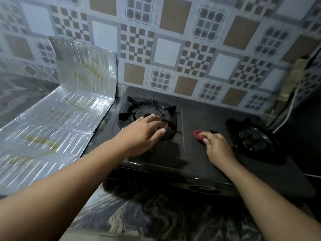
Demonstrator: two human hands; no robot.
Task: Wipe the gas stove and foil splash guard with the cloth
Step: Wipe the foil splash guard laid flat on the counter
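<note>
A black two-burner gas stove (191,153) stands on the counter against the tiled wall. My left hand (144,131) reaches over the left burner (147,113), fingers straight, touching its pan support. My right hand (217,145) grips a small red cloth (198,133) and presses it on the stove top between the two burners. The foil splash guard (69,101) lies folded to the left of the stove, partly flat on the counter, partly leaning on the wall, with yellowish grease streaks on it.
The right burner (255,138) sits near my right hand. A white cable (286,115) hangs down the wall corner at the right. The marbled dark counter (156,214) runs along the front. Patterned tiles (173,49) cover the wall behind.
</note>
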